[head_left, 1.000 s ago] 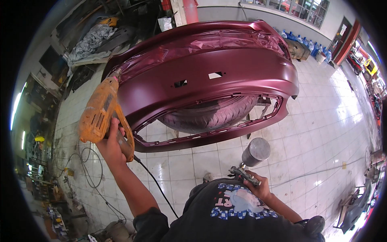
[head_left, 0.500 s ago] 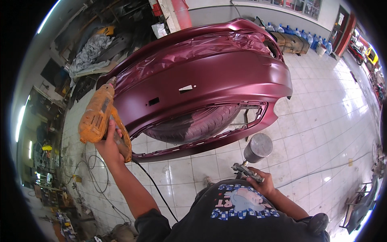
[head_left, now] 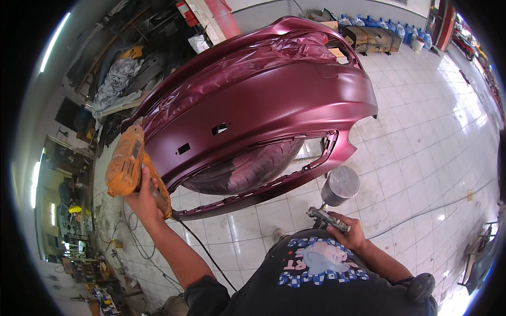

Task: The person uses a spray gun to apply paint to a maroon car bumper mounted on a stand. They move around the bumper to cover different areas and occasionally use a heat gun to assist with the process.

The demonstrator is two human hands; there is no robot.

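Bumper (head_left: 253,100), left edge near heat gun (head_left: 125,163) clamped in left grip (head_left: 145,204), spray gun (head_left: 329,217) clamped in right grip (head_left: 349,233), tiled floor (head_left: 416,147) beyond right edge, blue bottles (head_left: 391,26) behind.

The maroon bumper (head_left: 263,100) hides part of the tire (head_left: 240,171). The right hand (head_left: 349,231) covers some of the spray gun (head_left: 322,214). The lower edge crops the dark shirt (head_left: 253,284).

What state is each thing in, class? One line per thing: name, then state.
Left hand: closed around heat gun
Heat gun: held; on or off, cannot tell
Right hand: closed around spray gun
Spray gun: held, cup attached
Bumper: maroon
Film: wrinkled, maroon
Tire: partly maroon
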